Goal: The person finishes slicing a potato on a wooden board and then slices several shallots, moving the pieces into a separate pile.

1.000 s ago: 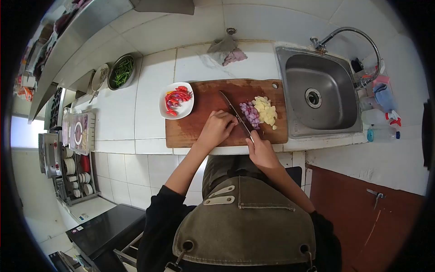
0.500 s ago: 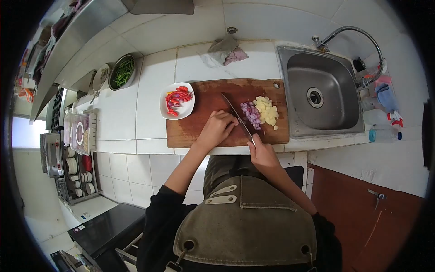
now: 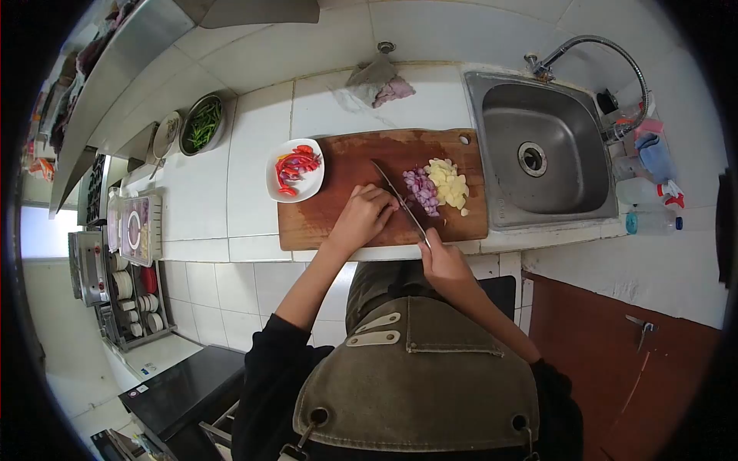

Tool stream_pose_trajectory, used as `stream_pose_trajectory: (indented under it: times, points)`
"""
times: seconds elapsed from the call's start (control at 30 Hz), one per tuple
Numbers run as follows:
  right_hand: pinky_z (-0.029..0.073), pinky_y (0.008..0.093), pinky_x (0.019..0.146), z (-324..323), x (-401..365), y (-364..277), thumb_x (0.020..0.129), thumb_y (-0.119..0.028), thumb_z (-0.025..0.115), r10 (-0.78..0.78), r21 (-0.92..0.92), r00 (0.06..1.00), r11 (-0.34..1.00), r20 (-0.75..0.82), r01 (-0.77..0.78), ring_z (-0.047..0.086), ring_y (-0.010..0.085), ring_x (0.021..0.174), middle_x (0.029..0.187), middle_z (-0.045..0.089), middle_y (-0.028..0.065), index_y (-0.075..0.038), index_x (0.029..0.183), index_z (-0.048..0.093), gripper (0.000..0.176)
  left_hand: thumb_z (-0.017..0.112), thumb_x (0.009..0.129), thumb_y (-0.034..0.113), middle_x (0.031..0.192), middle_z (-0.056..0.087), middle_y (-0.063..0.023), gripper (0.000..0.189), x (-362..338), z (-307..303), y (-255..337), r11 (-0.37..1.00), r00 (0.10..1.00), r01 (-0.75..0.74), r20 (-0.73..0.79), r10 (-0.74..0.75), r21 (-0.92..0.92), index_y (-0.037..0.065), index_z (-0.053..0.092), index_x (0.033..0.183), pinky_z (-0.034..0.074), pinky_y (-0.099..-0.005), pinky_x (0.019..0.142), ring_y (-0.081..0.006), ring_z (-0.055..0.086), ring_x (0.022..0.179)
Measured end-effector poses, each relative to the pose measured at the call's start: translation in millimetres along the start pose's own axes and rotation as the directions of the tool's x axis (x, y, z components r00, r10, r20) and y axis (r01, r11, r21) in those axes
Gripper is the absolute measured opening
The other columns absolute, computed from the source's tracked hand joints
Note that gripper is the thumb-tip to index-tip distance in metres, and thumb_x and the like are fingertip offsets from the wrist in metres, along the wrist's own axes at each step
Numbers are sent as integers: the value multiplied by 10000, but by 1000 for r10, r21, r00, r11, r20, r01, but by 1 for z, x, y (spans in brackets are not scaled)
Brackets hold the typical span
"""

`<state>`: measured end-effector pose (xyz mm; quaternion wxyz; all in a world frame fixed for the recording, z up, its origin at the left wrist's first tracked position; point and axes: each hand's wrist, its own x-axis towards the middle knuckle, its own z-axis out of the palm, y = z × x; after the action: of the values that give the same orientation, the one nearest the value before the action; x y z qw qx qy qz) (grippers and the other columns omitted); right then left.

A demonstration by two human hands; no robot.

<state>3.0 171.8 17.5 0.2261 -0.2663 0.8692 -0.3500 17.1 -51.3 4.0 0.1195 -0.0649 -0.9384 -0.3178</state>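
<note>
My right hand is closed round the handle of a knife, whose blade slants up and left over the wooden cutting board. Beside the blade, my left hand rests on the board with curled fingers, pressed on something small that is mostly hidden. Just right of the knife lie chopped purple onions, and pale yellow slices touch them on the right. A white bowl with cut red chilies stands on the board's left end.
A metal sink with a faucet is at the right, with bottles beyond it. Cloths lie by the wall. At the left are a bowl of green chilies and a plastic container.
The whole view has shifted slightly, so the board and sink appear a little further left and up. Both hands keep nearly the same pose beside the knife.
</note>
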Motion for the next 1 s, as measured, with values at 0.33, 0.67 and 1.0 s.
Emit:
stream_pose_trajectory:
  times: [0.33,0.67,1.0]
  points:
    - [444,610,617,-19,-15,-9,995,-207,494,25,54,999,998,31,-26,597,525,678,674,604,287,-45,1079,447,188,696,822,80,884,681,-80,61,-4,0,2,999,1000,13,-13,-14,-34,51,671,870,438,-381,874,-263,617,898]
    - [447,612,624,2,12,1,996,-207,497,-32,20,999,999,-25,32,598,523,684,679,604,294,-28,1076,447,202,711,813,78,883,692,-68,77,-5,4,-2,1000,1000,-6,-20,6,-11,49,680,877,446,-380,850,-259,624,881]
    - [411,580,624,-7,-11,-3,1002,-174,493,54,53,998,997,41,-56,596,513,721,708,602,281,-40,1047,444,150,713,825,78,917,704,-74,87,-10,8,1,1000,994,-5,-106,3,-24,38,677,894,452,-374,824,-256,624,875]
